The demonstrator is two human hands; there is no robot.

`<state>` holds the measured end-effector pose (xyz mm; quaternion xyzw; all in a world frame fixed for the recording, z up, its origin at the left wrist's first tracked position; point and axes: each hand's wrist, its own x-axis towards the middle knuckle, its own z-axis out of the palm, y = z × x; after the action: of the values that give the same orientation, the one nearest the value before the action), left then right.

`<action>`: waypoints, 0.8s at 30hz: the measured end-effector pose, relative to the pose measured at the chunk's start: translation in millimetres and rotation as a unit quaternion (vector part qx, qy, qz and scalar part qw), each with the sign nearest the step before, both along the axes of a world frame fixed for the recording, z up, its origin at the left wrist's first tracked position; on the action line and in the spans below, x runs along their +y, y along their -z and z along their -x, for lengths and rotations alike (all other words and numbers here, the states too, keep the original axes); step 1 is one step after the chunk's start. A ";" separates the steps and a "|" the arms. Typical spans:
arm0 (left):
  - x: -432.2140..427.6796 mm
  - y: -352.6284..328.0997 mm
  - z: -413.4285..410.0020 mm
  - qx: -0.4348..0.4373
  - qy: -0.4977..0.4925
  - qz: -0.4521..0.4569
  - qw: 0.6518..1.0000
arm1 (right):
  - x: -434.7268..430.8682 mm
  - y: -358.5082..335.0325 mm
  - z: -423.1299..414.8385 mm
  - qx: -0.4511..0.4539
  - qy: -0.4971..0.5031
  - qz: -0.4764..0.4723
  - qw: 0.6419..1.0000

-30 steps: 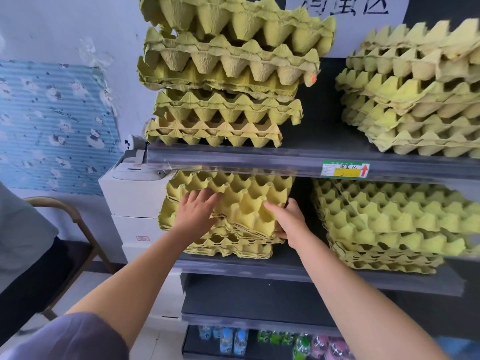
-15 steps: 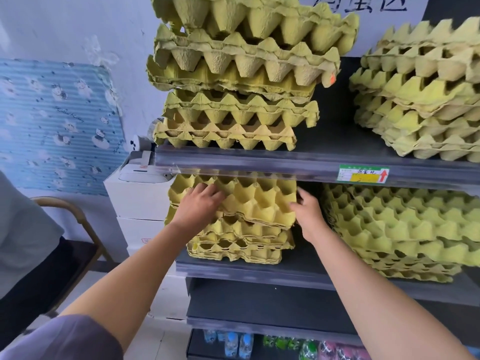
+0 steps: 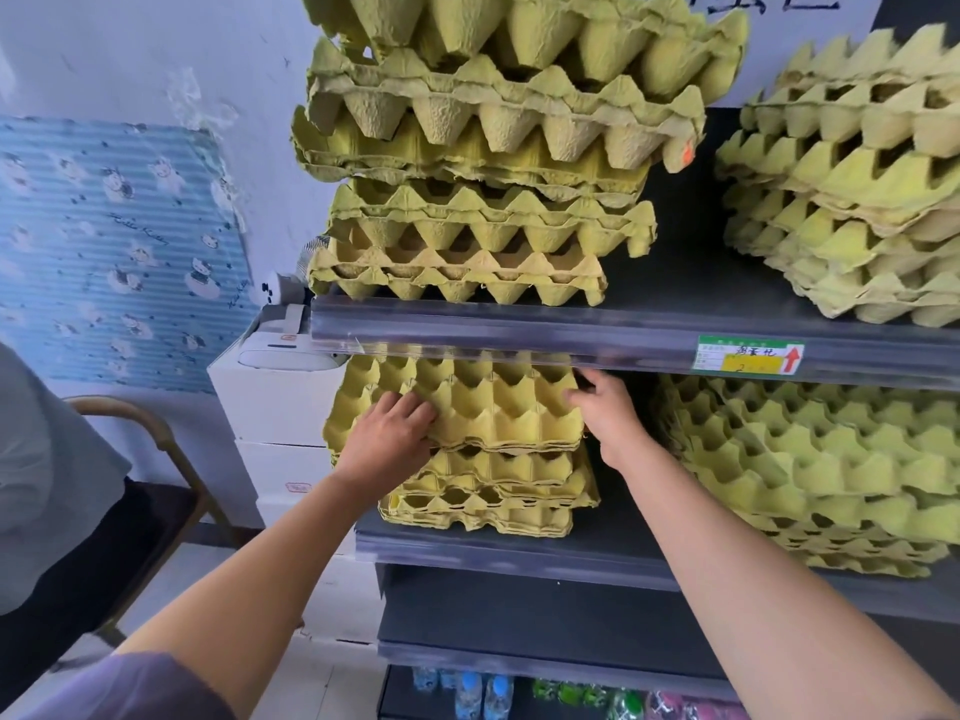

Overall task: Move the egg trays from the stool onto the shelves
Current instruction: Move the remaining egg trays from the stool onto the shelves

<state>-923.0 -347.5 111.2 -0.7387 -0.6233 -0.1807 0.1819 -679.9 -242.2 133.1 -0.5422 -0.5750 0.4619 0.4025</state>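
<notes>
The top egg tray (image 3: 488,407) lies on a short stack of trays (image 3: 488,496) at the left end of the middle shelf (image 3: 519,552), partly tucked under the clear rail of the upper shelf (image 3: 571,337). The left hand (image 3: 387,440) rests on the tray's front left corner, fingers spread and laid fairly flat over the cups, thumb near the front rim. The right hand (image 3: 608,419) is at the tray's right edge near the back corner, fingertips bent in against the rim; I cannot tell whether they pinch it or only touch it. To the right on the same shelf, apart from this stack, sits a wider pile of trays (image 3: 810,475). The upper shelf carries a tall, uneven pile (image 3: 483,174) directly above the hands and another pile (image 3: 852,194) to the right, with a green and yellow price label (image 3: 750,356) on the rail between them. White boxes (image 3: 280,407) stand just left of the shelves, and a chair (image 3: 156,433) stands further left, below a blue patterned sheet (image 3: 114,241) on the wall. Bottles (image 3: 483,694) show at the bottom.
</notes>
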 end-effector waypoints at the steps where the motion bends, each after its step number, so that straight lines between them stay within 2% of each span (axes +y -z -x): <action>1: 0.0 2.2 2.4 0.003 -0.005 0.012 1.000 | -1.9 2.2 2.7 -0.007 0.001 -0.006 1.000; 3: 0.1 5.5 2.6 0.011 -0.021 0.050 0.998 | -7.3 9.4 5.1 -0.020 0.011 -0.006 1.000; 6: 2.2 10.7 -3.5 0.008 -0.044 0.132 0.990 | -13.2 22.5 -2.5 -0.088 0.026 0.010 0.996; 10: 3.3 13.5 -6.4 0.014 -0.067 0.157 0.985 | -17.2 27.2 -8.0 -0.082 0.017 0.100 0.991; 14: -3.4 6.2 -3.2 -0.014 -0.088 0.169 0.982 | -15.9 25.4 -2.8 -0.100 0.003 0.110 0.989; 16: -8.6 2.1 1.6 -0.112 -0.111 0.129 0.979 | -14.9 24.7 -0.1 -0.102 0.008 0.101 0.990; 19: -8.8 0.2 14.5 -0.284 -0.164 0.057 0.943 | -12.6 25.6 5.3 -0.101 0.014 0.096 0.990; 22: -4.2 1.0 35.5 -0.417 -0.232 0.038 0.878 | -12.9 24.9 14.7 -0.100 0.028 0.112 0.988; 24: -1.2 2.4 47.9 -0.540 -0.243 0.068 0.803 | -13.8 24.7 19.6 -0.092 0.049 0.123 0.987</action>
<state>-970.9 -348.7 108.7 -0.3570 -0.7903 -0.4572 -0.1971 -699.4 -256.0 108.5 -0.6552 -0.5214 0.4570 0.3000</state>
